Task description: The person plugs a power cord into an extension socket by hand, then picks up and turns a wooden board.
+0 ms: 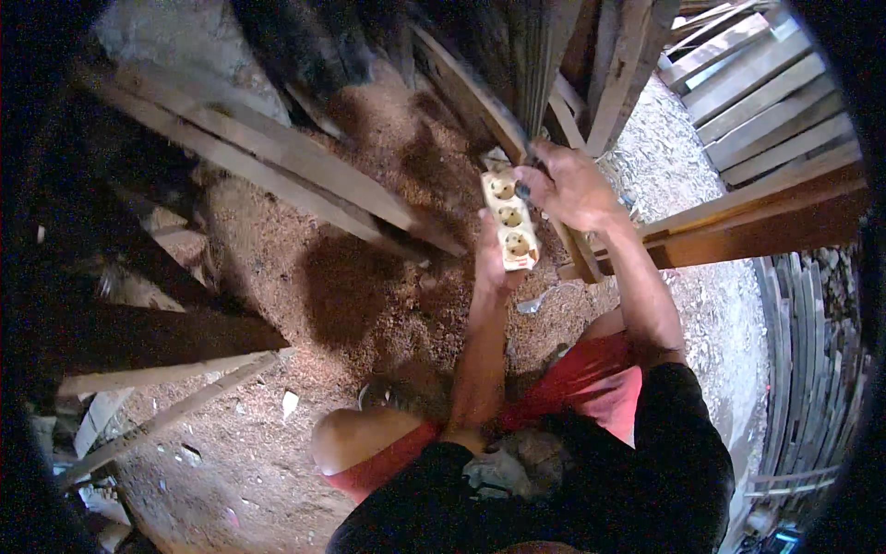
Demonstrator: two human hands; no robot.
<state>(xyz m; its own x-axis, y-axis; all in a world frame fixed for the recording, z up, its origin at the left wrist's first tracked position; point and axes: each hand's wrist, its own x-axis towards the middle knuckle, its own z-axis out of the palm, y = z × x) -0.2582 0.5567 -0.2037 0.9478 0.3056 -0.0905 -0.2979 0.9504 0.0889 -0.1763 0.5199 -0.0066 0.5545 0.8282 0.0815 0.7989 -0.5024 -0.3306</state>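
A cream power strip with three round sockets is held upright in front of me. My left hand grips it from below and behind. My right hand is at the strip's upper right end, fingers closed on a small dark plug at the top socket. Both forearms rise from my lap, where red shorts and a black shirt show.
Sawdust covers the ground. Long wooden planks lie across it at the left and centre. Upright boards stand behind the strip. A slatted pallet is at the upper right, stacked slats at the right edge.
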